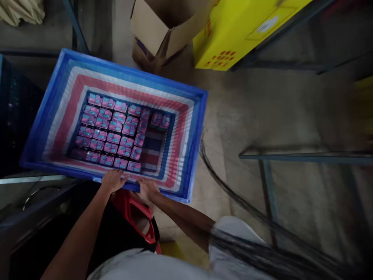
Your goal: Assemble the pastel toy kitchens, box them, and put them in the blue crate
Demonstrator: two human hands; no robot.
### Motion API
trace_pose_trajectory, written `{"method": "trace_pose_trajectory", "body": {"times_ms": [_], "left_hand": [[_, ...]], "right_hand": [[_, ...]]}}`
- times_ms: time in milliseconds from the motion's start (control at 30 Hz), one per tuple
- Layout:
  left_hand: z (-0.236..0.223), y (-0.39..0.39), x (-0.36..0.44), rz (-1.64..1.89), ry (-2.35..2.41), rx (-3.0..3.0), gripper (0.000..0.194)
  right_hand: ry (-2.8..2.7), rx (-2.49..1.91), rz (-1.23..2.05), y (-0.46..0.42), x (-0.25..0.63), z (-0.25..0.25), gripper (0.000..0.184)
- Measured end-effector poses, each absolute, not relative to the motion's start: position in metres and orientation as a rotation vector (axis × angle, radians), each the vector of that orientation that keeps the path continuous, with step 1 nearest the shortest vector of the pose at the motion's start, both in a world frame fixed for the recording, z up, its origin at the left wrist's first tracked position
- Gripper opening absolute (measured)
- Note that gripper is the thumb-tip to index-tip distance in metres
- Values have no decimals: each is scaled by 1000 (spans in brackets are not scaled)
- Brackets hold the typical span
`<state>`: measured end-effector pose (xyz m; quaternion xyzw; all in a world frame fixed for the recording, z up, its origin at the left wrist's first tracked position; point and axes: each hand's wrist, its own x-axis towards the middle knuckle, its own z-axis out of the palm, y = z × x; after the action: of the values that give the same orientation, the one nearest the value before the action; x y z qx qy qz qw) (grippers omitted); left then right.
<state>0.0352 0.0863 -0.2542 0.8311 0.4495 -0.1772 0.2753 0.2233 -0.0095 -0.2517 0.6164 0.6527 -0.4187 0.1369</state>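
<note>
A large blue plastic crate (134, 79) with a red, white and blue striped lining stands before me. Rows of small pink and light-blue packaged items (113, 138) fill its left and middle part, and striped lining shows at the lower right of its floor. My left hand (112, 181) is closed over the near rim, its fingers reaching inside. Close beside it, my right hand (147, 189) grips the same rim, with the thumb side toward my left hand.
Beyond the crate are an open cardboard box (151, 29) and a yellow box (224, 39) with red print. A red plastic stool or chair (132, 208) is under my hands. Metal frame bars (303, 157) stand at right, and a dark crate (17, 105) at left.
</note>
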Motion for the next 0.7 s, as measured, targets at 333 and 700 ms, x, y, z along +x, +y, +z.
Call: {"method": "trace_pose_trajectory", "body": {"times_ms": [333, 700], "left_hand": [[-227, 48, 14, -378, 1351, 2431, 41], [-160, -3, 18, -530, 1302, 2380, 34]], "right_hand": [[1975, 1843, -1071, -11, 224, -252, 52], [1870, 1909, -959, -6, 225, -244, 51]]}}
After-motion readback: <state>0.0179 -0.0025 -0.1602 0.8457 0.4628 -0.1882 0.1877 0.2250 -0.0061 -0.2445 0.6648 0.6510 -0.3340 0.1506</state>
